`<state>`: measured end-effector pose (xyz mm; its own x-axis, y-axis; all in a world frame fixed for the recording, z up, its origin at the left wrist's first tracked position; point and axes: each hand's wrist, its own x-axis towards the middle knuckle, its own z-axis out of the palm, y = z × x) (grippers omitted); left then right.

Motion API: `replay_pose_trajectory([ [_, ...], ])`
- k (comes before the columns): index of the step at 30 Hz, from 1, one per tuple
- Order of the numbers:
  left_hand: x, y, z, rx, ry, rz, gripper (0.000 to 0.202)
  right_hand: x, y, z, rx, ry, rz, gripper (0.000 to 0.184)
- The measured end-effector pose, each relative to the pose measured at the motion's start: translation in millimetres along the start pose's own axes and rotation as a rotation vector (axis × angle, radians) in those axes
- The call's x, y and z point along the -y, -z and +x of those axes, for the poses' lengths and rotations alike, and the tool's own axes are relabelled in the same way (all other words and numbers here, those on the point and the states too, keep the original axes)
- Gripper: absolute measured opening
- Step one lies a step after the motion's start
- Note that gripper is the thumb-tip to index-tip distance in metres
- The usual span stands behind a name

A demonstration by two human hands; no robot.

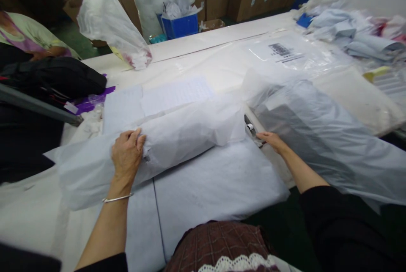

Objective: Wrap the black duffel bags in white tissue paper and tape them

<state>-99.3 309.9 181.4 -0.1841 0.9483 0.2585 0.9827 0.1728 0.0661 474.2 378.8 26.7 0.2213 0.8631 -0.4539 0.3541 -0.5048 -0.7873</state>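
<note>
The white wrapped bundle lies at twelve o'clock from the wearer; its thin wrapping might tear if the left hand, bent-fingered on it (pinching, I cannot tell), presses hard. At three o'clock, the right hand curls its fingers, hold unclear.

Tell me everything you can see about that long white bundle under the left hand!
The long white bundle looks wrapped in cloudy, wrinkled film or paper; I can't tell which. It lies across a pale layer, right end crumpled. The left hand rests on top, beside a small dark mark.
</note>
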Motion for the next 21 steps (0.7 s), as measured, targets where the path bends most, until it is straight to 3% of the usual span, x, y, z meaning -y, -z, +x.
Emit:
replay_pose_trajectory([
  [7,3,-2.7,1,-0.032,0.076,-0.118,0.044,4,15,-23,-0.098,0.107,0.036,0.041],
  [10,7,-4.1,-1,-0.036,0.163,-0.188,0.045,1,25,-42,-0.148,0.117,0.023,0.038],
  [13,11,-5.4,-2,-0.014,0.156,-0.210,0.042,-4,27,-56,-0.138,0.082,-0.037,0.036],
  [19,11,-13.0,-12,-0.058,0.067,-0.283,0.039,-20,20,-64,-0.067,0.001,-0.288,0.030],
  [21,9,-17.0,-16,-0.086,0.039,-0.271,0.036,-26,25,-63,-0.091,-0.069,-0.546,0.023],
])
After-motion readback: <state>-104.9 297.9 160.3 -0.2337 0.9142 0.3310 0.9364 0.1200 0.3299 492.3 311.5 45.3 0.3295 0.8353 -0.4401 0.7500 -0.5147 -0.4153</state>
